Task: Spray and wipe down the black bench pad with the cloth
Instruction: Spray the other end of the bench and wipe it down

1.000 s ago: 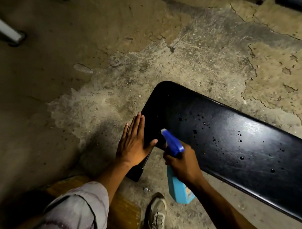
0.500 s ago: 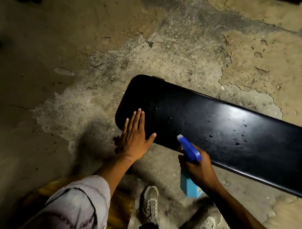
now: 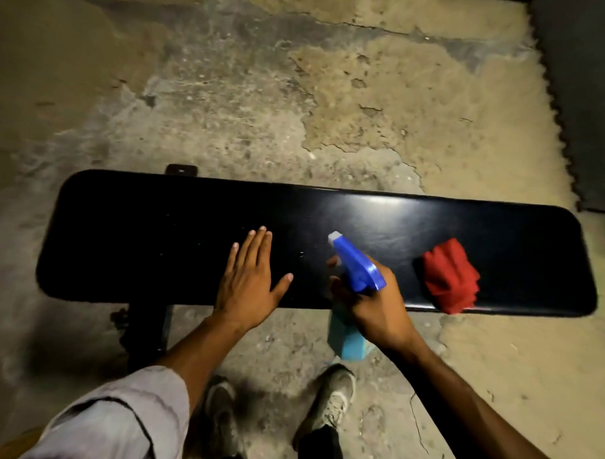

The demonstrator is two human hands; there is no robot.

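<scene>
On the cracked floor (image 3: 333,103), a long black bench pad (image 3: 156,238). Near its front edge, left hand (image 3: 249,279) flat, fingers straight. Right hand (image 3: 377,304) gripping blue spray bottle (image 3: 356,269). By the right front corner, crumpled red cloth (image 3: 450,279).

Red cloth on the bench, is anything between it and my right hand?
Nothing visible. The red cloth lies on the bench pad just right of the right hand, with bare pad between. That hand grips the spray bottle, though.
</scene>
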